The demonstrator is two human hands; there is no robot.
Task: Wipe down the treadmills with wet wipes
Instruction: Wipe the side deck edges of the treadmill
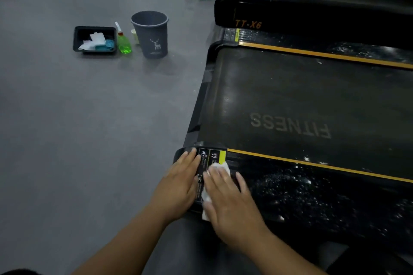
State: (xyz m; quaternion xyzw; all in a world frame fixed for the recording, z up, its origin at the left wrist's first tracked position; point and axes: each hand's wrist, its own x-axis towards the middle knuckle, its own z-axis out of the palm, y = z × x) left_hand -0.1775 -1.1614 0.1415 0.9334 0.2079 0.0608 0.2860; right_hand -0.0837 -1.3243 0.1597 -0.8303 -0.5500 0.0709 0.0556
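- Both forearms reach in from the near edge; the hands lie side by side on the near side rail (312, 196) of the treadmill (290, 96), at its left end.
- Right hand (230, 196): fingers straight and a little fanned, palm pressing the wet wipe (220, 167) flat onto the rail; nothing is pinched.
- Left hand (178, 178): just left of the right one, fingers straight and close together, resting on the rounded end cap; it holds nothing.
- Wet wipe: under the right palm, white showing past the fingertips on the far side and again at the palm's near-left edge; its long axis seems to run near to far, across the rail.
- Side rail: its long axis runs left to right; from the hands it leads away to the right, flecked with pale specks; the right hand is the nearer one to that stretch; the coming stroke probably calls for a sweep rightward along the rail while the left hand braces.
- Far left on the floor, well apart: a grey bin (150, 33), a green spray bottle (124, 43) and a black tray (77, 38).
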